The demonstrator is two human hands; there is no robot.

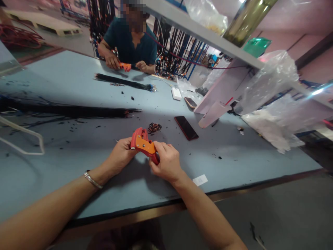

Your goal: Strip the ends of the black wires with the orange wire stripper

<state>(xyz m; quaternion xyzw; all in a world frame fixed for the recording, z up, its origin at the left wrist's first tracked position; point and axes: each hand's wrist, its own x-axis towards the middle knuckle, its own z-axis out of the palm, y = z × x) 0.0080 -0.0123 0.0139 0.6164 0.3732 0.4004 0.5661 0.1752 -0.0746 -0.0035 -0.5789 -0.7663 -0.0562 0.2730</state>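
A red and orange hand tool (pixel 144 145) is held above the grey table, its head towards the left. My right hand (pixel 166 160) is wrapped round its handles. At the tool's head, my left hand (pixel 123 153) has its fingers closed; whatever they grip is hidden behind the tool. Just beyond the tool lies a small pile of copper-coloured and dark scraps (pixel 154 127). A long bundle of black wires (pixel 78 111) stretches from the left edge of the view to the middle of the table.
Across the table (pixel 104 194), a person (pixel 132 45) holds a similar orange tool (pixel 125 66) near a shorter wire bundle (pixel 125 82). A phone (pixel 186 127), a white label (pixel 200 180), a white box (pixel 176 93) and plastic bags (pixel 270 83) are on the right.
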